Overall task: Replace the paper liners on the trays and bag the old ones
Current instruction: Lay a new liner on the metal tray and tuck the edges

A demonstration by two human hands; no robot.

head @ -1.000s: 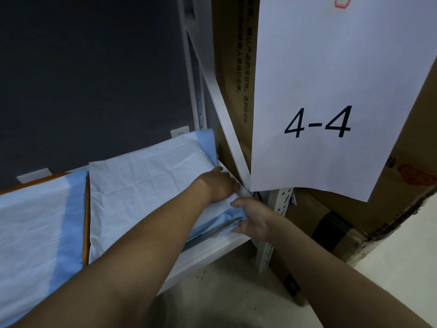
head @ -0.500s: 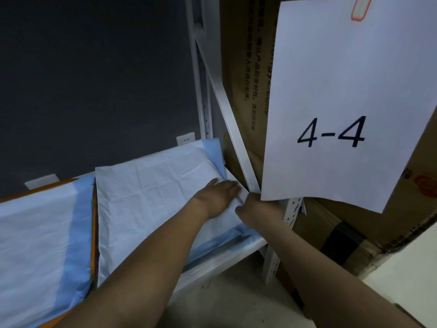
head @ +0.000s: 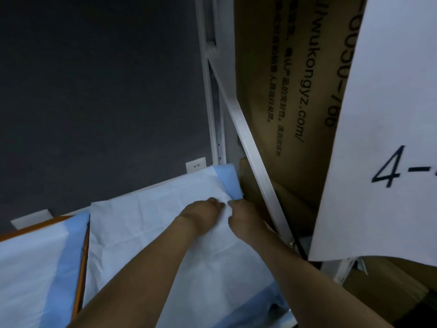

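A white paper liner (head: pixel 151 233) with a light blue border (head: pixel 228 181) covers the right tray on the low shelf. Both my forearms reach over it toward its far right edge. My left hand (head: pixel 201 213) rests on the liner with its fingers bent onto the paper. My right hand (head: pixel 243 217) is just to its right, fingers curled on the liner's edge beside the blue border. The fingertips almost touch, and the paper creases between them. A second liner (head: pixel 30 268) lies on the orange-rimmed tray (head: pixel 80 275) at the left.
A white metal rack post (head: pixel 212 102) and its slanted brace (head: pixel 250 147) stand right of the tray. Behind them are brown cardboard boxes (head: pixel 283 79). A hanging white sheet (head: pixel 383 138) marked "4-" covers the right side. A dark wall with white sockets (head: pixel 195 167) is behind the shelf.
My view has moved closer and to the left. Both hands slid from the liner's near right corner toward its far right edge, and the left hand's fingers have curled.
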